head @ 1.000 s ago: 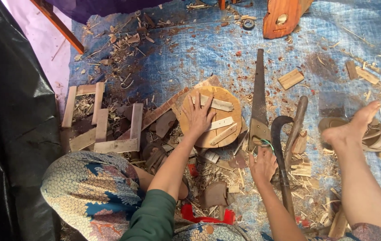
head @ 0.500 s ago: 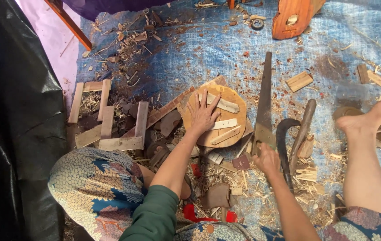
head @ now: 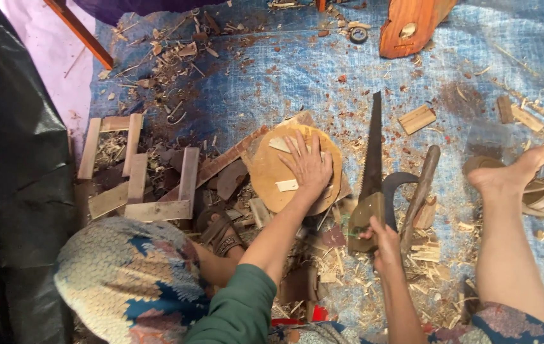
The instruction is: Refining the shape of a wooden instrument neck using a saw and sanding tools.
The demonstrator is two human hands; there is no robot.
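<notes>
The person sits on the floor, on a blue tarp (head: pixel 284 83) covered with wood chips and shavings. The left hand (head: pixel 309 167) lies flat and open on a round wooden disc (head: pixel 265 175), with the fingers spread and pointing away from the person. It presses down on the disc and on thin pale wood strips (head: pixel 286 185) that lie on top of it; it does not close around anything. The disc sits in the middle of the tarp, on top of a pile of wood scraps. The right hand (head: pixel 383 241) is at the wooden handle of a hand saw (head: pixel 371 162), and its grip looks closed on the handle, though the fingers are partly hidden. The saw lies just to the right of the disc. Its long blade runs straight up and away from the person, with the tip pointing to the far side of the tarp and the handle nearest the person. Just to the right of the saw lie a curved dark tool (head: pixel 396 191) and a wooden stick (head: pixel 419 191). The person's bare foot (head: pixel 510 175) rests further right, next to a sandal (head: pixel 542 194). To the left of the disc lie flat wooden slats (head: pixel 135 169).
</notes>
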